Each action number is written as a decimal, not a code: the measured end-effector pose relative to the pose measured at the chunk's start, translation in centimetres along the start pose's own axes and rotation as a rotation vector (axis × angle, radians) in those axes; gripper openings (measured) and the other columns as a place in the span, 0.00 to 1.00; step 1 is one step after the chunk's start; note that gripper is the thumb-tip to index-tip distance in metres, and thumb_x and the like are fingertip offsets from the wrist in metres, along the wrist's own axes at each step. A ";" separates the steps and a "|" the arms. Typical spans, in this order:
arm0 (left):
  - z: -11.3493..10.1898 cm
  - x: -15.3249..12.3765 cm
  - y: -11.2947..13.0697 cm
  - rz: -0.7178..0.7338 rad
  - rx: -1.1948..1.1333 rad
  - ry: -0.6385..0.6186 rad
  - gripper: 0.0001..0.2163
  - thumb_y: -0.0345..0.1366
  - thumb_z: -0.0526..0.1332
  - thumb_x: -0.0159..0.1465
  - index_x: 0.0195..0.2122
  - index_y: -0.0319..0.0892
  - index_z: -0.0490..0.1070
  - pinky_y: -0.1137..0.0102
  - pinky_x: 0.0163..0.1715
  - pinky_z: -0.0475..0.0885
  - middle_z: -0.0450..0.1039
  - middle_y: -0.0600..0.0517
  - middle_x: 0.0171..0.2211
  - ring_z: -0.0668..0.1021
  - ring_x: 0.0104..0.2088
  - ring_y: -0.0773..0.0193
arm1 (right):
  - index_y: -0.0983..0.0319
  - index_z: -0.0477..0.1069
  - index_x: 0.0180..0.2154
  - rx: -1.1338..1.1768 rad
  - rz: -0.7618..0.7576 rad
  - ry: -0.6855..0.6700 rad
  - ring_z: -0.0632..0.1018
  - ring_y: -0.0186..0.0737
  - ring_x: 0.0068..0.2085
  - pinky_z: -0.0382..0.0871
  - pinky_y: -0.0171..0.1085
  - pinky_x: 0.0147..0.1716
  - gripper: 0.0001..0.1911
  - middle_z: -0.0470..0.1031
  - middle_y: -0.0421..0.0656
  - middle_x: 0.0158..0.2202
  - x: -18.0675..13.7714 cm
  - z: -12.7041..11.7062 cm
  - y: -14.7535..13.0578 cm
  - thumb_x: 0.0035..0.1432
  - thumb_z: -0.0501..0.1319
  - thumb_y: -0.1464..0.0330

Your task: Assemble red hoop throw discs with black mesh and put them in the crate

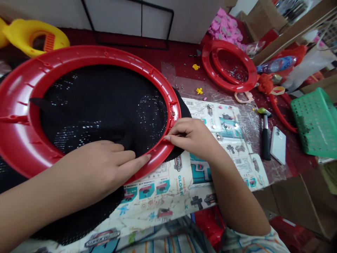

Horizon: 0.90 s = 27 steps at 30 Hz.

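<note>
Red ring [86,58] is on the bench [181,70], ribbed side up, black mesh [105,95] filling its opening and showing past its edge. Seen from here the long axis runs roughly left-right, so the work spot is at the right end, just on the person's side of it.

Right hand [193,135] is the nearer one: it comes in from outside the ring, thumb and index drawn together at the rim. Can't tell whether that grip has anything small in it. A small post [173,103] stands just beyond those fingertips, on the far side.

Left hand [107,167] reaches across the near rim, index finger laid on the red plastic, short of the right fingertips, not touching them. Other fingers curl over the mesh; thumb hidden, so can't call that grip.
</note>
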State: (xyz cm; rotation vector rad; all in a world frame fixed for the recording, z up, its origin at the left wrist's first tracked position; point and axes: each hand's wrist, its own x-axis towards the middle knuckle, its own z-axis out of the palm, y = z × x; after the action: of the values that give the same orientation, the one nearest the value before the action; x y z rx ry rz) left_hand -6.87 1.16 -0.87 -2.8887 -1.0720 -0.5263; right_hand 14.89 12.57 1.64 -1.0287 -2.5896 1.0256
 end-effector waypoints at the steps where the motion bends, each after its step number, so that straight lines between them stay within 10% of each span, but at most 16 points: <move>1: 0.0 0.0 -0.1 0.004 0.000 0.000 0.17 0.22 0.47 0.61 0.46 0.36 0.70 0.66 0.22 0.64 0.68 0.54 0.20 0.69 0.20 0.62 | 0.64 0.77 0.27 0.009 0.011 -0.006 0.74 0.33 0.32 0.65 0.33 0.33 0.08 0.75 0.40 0.27 0.1 0.0 -0.1 0.57 0.62 0.71; 8: 0.0 -0.7 -0.2 -0.002 -0.001 -0.036 0.20 0.24 0.42 0.63 0.51 0.38 0.68 0.68 0.24 0.63 0.68 0.55 0.22 0.70 0.22 0.63 | 0.64 0.75 0.24 -0.008 0.146 0.050 0.73 0.32 0.29 0.62 0.33 0.30 0.08 0.74 0.40 0.25 -0.4 0.6 -1.1 0.53 0.62 0.73; 13: -0.3 -1.7 1.6 -0.330 0.071 -0.243 0.26 0.22 0.41 0.62 0.62 0.39 0.57 0.59 0.33 0.66 0.73 0.48 0.32 0.72 0.30 0.56 | 0.63 0.70 0.22 0.040 0.192 0.079 0.71 0.30 0.27 0.60 0.32 0.29 0.09 0.71 0.37 0.23 -1.2 1.4 -1.1 0.53 0.61 0.72; 19: 0.2 -0.4 3.6 -0.469 -0.005 -0.072 0.14 0.32 0.48 0.67 0.50 0.37 0.68 0.53 0.39 0.67 0.75 0.42 0.43 0.74 0.41 0.48 | 0.63 0.70 0.22 0.023 0.191 0.051 0.69 0.30 0.27 0.60 0.33 0.29 0.10 0.70 0.38 0.23 -1.6 1.8 -1.0 0.55 0.60 0.72; 27: 0.6 1.4 3.3 -0.512 0.007 -0.122 0.13 0.32 0.48 0.68 0.37 0.39 0.72 0.58 0.28 0.64 0.73 0.49 0.28 0.73 0.26 0.54 | 0.64 0.72 0.23 -0.015 0.170 0.034 0.69 0.30 0.27 0.60 0.33 0.29 0.09 0.70 0.38 0.23 -1.4 1.7 -1.2 0.55 0.60 0.73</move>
State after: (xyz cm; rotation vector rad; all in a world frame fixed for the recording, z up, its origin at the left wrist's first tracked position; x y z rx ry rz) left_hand -3.53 -0.41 -0.65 -2.6511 -1.8408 -0.3505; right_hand 14.62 10.10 1.22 -1.2770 -2.5217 1.0166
